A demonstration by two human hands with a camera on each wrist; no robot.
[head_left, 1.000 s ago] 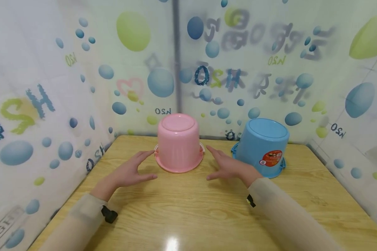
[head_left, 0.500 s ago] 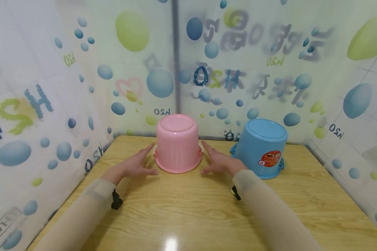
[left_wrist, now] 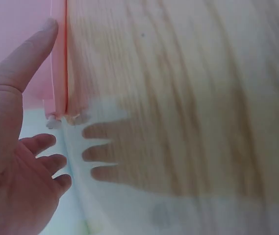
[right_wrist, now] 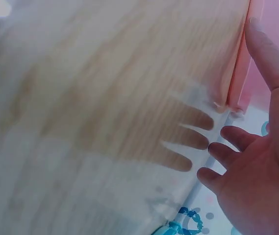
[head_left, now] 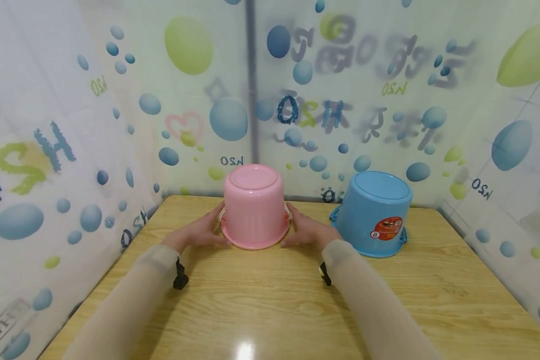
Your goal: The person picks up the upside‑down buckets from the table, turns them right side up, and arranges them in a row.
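A pink bucket (head_left: 254, 212) stands upside down on the wooden table, its wide rim at the bottom and its handle ends showing at both sides. My left hand (head_left: 202, 232) is at its left side, fingers spread and relaxed. In the left wrist view, the thumb (left_wrist: 36, 49) lies along the pink rim (left_wrist: 58, 58). On the opposite side is my right hand (head_left: 308, 231), also with loosely extended fingers. Its thumb (right_wrist: 266, 56) reaches the rim in the right wrist view. The hands' far fingertips are partly hidden behind the bucket in the head view.
To the right, a blue bucket (head_left: 378, 210) with a red label also stands upside down, close by my right hand. The wooden table (head_left: 261, 300) backs onto a curtain (head_left: 364, 75) printed with bubbles, and similar curtains hang at both sides.
Both hands have moved inward, closing in on the pink bucket from either side until thumbs and fingers are right at its rim. Both buckets have stayed in place.
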